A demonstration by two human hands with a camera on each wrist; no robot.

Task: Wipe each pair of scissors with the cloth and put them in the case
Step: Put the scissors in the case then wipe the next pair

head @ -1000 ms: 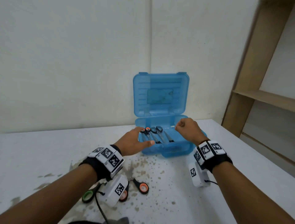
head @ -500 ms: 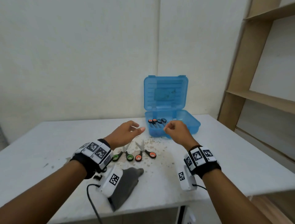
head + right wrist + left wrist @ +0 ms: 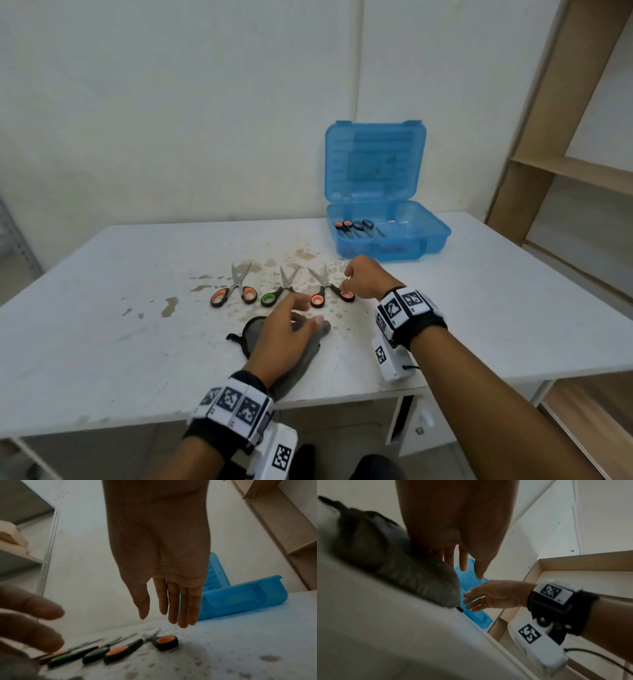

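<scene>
1. Plain white wall (image 3: 171, 102) straight ahead, a vertical seam running down it.
2. White bench (image 3: 102, 342), stained brown.
3. Wooden shelving (image 3: 548, 164) right; metal rack (image 3: 46, 547) left.

Both forearms are bare, without sleeves. Each wrist wears a black strap (image 3: 423, 325) topped with white blocks printed with black square-patterned markers (image 3: 402, 303). Beneath each strap hangs a white camera housing (image 3: 537, 642) bearing another marker, fixed by a screwed joint, with a thin black cable (image 3: 597, 655) trailing from it.
</scene>
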